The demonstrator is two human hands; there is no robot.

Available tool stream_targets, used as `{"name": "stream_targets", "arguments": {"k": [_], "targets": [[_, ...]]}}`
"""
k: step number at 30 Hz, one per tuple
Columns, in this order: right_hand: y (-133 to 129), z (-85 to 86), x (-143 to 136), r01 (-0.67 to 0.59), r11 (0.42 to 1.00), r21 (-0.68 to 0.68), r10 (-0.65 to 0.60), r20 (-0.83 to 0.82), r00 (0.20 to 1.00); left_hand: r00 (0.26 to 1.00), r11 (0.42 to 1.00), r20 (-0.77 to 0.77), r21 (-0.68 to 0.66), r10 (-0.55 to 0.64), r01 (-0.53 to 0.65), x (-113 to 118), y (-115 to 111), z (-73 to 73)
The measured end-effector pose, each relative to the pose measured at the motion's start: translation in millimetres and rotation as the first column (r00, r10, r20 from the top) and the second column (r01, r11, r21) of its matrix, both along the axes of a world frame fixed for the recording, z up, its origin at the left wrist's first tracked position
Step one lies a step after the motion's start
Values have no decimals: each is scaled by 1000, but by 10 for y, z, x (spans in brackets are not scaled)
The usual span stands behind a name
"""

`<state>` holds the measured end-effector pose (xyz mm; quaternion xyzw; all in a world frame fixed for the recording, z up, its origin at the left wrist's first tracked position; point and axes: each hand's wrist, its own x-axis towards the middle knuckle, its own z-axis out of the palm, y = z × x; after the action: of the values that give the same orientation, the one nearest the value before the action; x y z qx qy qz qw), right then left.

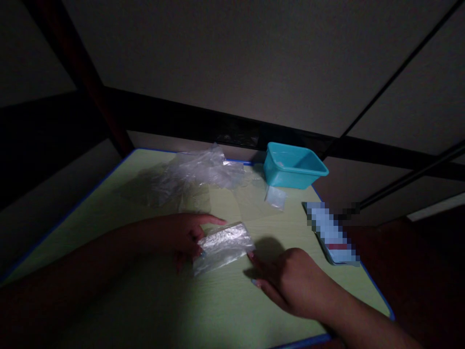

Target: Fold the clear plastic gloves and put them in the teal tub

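A folded clear plastic bag (225,245) lies flat and creased on the table in front of me, its upper part shining in the light. My left hand (189,235) is at its left side, the index finger stretched along the top edge and other fingertips by the left edge. This hand is in shadow, but its fingers look apart. From the right, my right hand (290,278) touches the bag's right edge with an outstretched index finger. Its thumb is held apart, lower down, and the remaining fingers are partly hidden.
A loose pile of clear plastic bags (207,167) covers the table's far side. At the back right stands a turquoise plastic basket (294,177), with a small whitish packet (276,198) before it. A blurred-out flat object (332,235) lies by the right edge of the pale table (225,310).
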<state>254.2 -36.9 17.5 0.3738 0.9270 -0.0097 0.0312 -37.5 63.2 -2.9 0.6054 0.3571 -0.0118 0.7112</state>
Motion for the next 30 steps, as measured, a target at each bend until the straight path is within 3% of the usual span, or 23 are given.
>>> {"name": "stream_targets", "arguments": {"k": [11,19,23,25,27,30], "targets": [[39,-6,-22,35,999,10,-35,42,999,998,998,26,-41,57,-56,-14,-14,-6],[30,-24,-2,39,999,-7,-39,30,999,999,999,-14,9,44,-44,-14,-27,45],[33,-8,-13,35,999,-15,-35,16,999,998,997,-67,82,2,3,-15,-47,115],[39,-4,-17,38,999,-27,-38,3,999,988,975,-153,221,-5,39,-11,-70,176],[46,-5,-18,48,998,-43,-48,5,999,956,868,-278,493,91,61,15,-110,243],[53,-11,-16,50,997,-58,-49,16,999,918,484,-266,870,293,98,113,-209,295]]}}
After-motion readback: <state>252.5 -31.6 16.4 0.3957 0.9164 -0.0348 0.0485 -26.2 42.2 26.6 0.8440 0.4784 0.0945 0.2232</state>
